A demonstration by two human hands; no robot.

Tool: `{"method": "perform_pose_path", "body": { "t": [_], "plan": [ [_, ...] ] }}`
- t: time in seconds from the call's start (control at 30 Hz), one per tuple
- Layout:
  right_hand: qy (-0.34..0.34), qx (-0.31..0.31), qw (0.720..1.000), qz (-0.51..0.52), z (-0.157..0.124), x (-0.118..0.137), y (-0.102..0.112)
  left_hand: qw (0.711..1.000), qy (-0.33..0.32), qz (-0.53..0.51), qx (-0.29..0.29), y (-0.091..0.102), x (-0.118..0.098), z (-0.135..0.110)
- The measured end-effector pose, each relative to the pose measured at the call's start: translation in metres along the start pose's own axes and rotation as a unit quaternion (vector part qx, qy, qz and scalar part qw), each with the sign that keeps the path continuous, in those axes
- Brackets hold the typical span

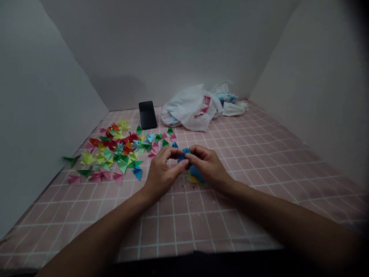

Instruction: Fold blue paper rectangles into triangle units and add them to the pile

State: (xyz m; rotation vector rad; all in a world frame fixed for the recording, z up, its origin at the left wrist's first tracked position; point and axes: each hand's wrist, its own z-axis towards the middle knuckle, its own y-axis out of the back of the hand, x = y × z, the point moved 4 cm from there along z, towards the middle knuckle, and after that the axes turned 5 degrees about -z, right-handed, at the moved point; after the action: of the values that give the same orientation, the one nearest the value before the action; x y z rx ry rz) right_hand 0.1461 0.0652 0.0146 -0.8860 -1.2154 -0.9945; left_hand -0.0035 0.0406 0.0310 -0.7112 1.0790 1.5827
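Between my two hands is a small folded piece of blue origami paper (184, 152), held just above the table. My left hand (165, 167) pinches its left side with thumb and forefinger. My right hand (209, 163) grips the other side the same way; its fingers hide part of the paper. Below the right hand lie some blue and yellow paper sheets (196, 178), partly covered by it. To the left spreads a pile of folded paper cranes (115, 156) in red, pink, green, yellow, orange and blue. One blue crane (137, 172) lies nearest my left hand's wrist.
A black smartphone (148, 115) lies behind the cranes. Farther back rest a white plastic bag (191, 107) with red print and a crumpled pack (226, 98) with white tissue beside it. The pink checked tablecloth (259, 154) is walled by pale panels on three sides.
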Motion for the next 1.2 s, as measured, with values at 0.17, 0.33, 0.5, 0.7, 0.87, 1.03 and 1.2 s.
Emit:
{"method": "perform_pose_path", "body": {
  "t": [0.17,0.33,0.5,0.7,0.87,1.03,1.2],
  "plan": [
    [0.005,0.011,1.0,0.008,0.0,0.002,-0.002,0.999,-0.009,0.036,-0.026,0.001,0.001,0.0],
    [0.027,0.007,0.999,-0.029,-0.001,0.003,-0.001,0.999,-0.008,0.042,-0.032,0.001,0.0,0.001],
    [0.03,0.003,0.998,-0.058,-0.001,0.001,-0.001,0.999,-0.003,0.045,-0.015,-0.001,0.002,0.001],
    [0.121,-0.035,0.984,-0.127,0.0,0.008,0.005,0.997,-0.048,0.047,0.031,-0.004,0.003,0.001],
    [0.193,-0.027,0.952,-0.237,-0.002,0.019,0.007,0.994,-0.075,0.057,0.048,-0.005,0.001,0.001],
    [0.166,-0.051,0.964,-0.199,-0.001,0.017,0.01,0.996,-0.07,0.047,0.039,-0.004,0.001,0.001],
    [0.114,-0.069,0.985,-0.107,0.001,0.013,0.01,0.993,-0.08,0.08,0.02,-0.001,0.0,0.003]
  ]
}}
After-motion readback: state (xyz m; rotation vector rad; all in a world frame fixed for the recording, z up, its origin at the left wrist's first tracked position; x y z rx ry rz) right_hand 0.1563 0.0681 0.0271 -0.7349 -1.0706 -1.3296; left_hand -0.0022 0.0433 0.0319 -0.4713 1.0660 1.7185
